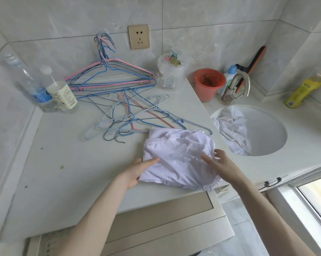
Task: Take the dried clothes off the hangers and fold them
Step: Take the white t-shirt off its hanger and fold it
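A pale lilac garment [180, 156] lies folded on the white counter [67, 163], near its front edge. My left hand [137, 170] grips the garment's left edge, thumb on top and fingers under the cloth. My right hand [222, 163] rests on the garment's right side with fingers spread. Just behind the garment lies a tangle of loose wire hangers [137, 115], blue, pink, black and white. More empty hangers [111, 74] lean against the back wall. Another white cloth [231, 126] lies crumpled in the round sink [266, 130].
Two plastic bottles [50, 91] stand at the back left. A clear tub with binder clips [171, 71], an orange cup [208, 83], a tap [235, 87], a brush and a yellow bottle [303, 89] crowd the back right. A wall socket [139, 36] sits above.
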